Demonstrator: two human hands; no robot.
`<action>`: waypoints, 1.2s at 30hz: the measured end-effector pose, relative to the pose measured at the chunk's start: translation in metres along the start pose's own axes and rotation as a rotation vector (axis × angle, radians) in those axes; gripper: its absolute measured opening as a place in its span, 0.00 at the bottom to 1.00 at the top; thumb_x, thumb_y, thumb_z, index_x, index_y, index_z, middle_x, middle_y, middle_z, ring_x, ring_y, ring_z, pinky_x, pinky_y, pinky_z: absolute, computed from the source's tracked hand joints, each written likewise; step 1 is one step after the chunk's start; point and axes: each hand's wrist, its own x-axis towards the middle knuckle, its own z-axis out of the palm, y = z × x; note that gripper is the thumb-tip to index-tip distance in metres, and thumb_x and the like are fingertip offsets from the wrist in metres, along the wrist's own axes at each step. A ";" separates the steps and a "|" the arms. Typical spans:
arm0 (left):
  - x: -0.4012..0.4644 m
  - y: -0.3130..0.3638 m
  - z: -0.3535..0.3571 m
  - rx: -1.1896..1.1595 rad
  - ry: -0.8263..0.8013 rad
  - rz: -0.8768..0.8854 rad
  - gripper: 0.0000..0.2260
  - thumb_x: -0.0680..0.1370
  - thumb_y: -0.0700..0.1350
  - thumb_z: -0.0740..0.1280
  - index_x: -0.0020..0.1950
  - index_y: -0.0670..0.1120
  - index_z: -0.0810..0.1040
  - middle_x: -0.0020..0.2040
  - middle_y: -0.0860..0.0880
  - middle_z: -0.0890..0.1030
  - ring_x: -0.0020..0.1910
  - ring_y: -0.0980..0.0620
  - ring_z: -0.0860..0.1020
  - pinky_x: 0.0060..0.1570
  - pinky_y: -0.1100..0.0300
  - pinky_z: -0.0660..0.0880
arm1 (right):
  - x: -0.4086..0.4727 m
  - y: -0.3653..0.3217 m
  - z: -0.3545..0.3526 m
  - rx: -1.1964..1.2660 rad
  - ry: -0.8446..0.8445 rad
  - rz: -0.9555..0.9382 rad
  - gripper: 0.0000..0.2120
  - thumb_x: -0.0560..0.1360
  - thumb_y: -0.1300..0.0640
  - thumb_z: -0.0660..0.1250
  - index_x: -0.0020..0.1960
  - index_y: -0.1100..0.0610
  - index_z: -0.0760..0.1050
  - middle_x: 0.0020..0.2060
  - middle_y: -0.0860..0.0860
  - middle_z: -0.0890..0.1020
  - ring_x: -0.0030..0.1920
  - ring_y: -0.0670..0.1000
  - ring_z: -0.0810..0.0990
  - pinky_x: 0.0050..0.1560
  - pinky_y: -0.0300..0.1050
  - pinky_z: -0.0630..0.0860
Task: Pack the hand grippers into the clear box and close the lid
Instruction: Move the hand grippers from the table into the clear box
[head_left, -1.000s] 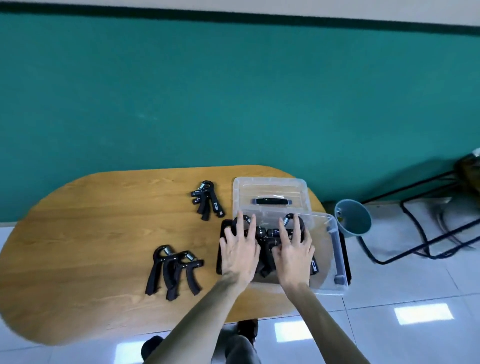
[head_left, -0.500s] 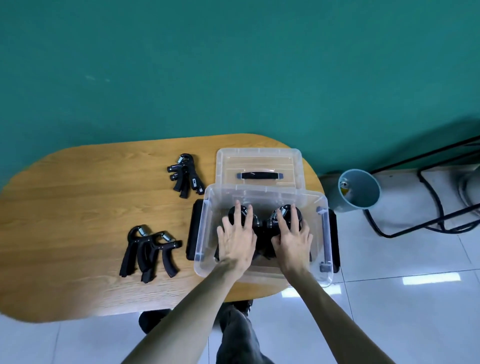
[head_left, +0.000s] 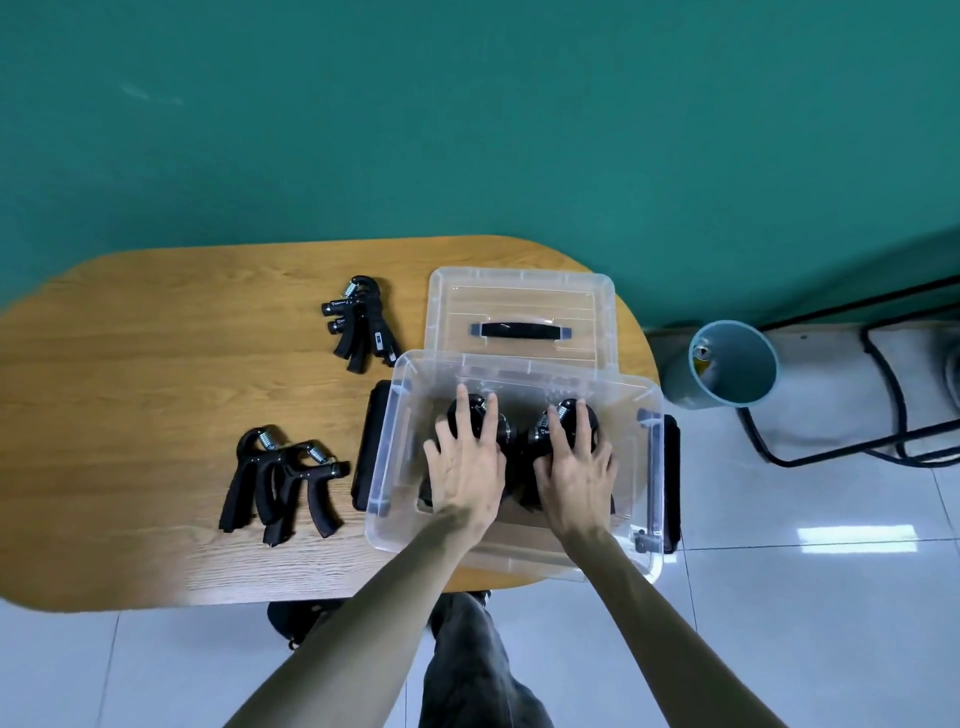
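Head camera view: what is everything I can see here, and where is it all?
hand grippers in box: at least two, black, inside the box under the hands
near hand grippers: about three, black, table left of box
far hand grippers: small pile, black, left of lid
clear box: one, transparent, table's right end
lid: one, clear with black handle, behind box
table: one, wooden
bin: one, grey-blue, floor at right
left hand: flat on grippers
right hand: flat on grippers
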 end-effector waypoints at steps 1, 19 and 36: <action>0.000 0.000 0.000 -0.009 0.004 -0.005 0.31 0.83 0.51 0.59 0.83 0.52 0.49 0.83 0.40 0.45 0.68 0.37 0.67 0.58 0.43 0.69 | 0.000 -0.001 -0.002 -0.023 0.004 0.007 0.33 0.74 0.53 0.67 0.78 0.49 0.62 0.79 0.58 0.60 0.73 0.67 0.63 0.64 0.68 0.67; -0.011 -0.065 -0.080 0.000 0.176 0.062 0.23 0.84 0.52 0.51 0.76 0.44 0.64 0.76 0.41 0.67 0.70 0.42 0.69 0.62 0.45 0.68 | -0.009 -0.092 -0.047 -0.075 0.272 -0.290 0.22 0.80 0.51 0.57 0.71 0.57 0.67 0.69 0.58 0.72 0.68 0.62 0.69 0.62 0.60 0.70; -0.048 -0.262 -0.087 -0.085 0.005 -0.204 0.27 0.85 0.56 0.44 0.82 0.47 0.49 0.83 0.43 0.52 0.76 0.44 0.61 0.70 0.46 0.64 | -0.030 -0.260 -0.016 -0.241 0.124 -0.374 0.24 0.84 0.45 0.50 0.75 0.54 0.63 0.73 0.59 0.67 0.72 0.64 0.66 0.64 0.62 0.70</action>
